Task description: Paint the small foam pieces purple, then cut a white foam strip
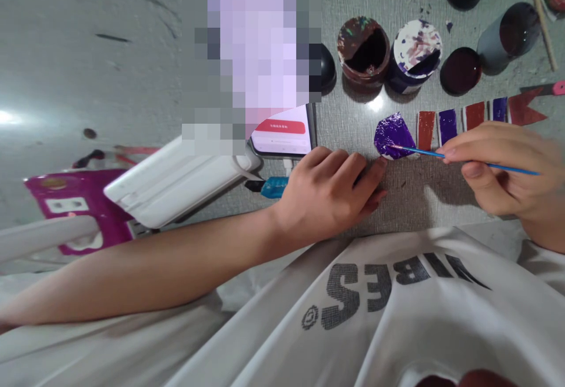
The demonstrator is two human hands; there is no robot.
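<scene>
Left hand: your left hand (331, 189) lies palm down on the table (110, 69), fingers loosely bent and gripping nothing; its index fingertip presses at the lower edge of the purple piece (394, 135).
Right hand: your right hand (507, 169) is closed around the thin blue brush (463, 160), pinching it between thumb and forefinger.
Brush: it runs nearly level out of your right hand toward your left, and its tip rests on the lower part of the purple piece.
Purple piece: a small shape coated in glossy purple, flat on the table just beyond your left fingertips and between your two hands.
Painted row: just beyond your right hand's knuckles stands a line of small pieces (447, 126), alternating red and purple and ending in a red notched one (527, 110).
Paint jars: farther out from both hands are an open brown jar (363, 51), a jar with a purple-smeared lid (416, 54) beside it, and a dark lid (461, 70) next to that.
Phone: a phone (285, 131) lies just past your left hand's knuckles, its upper part blurred.
Power bank: a white power bank (176, 178) lies outward of your left wrist, with a blue plug (274, 187) close to the wrist.
Packet: a magenta packet (79, 204) sits well apart, beyond your left forearm.
</scene>
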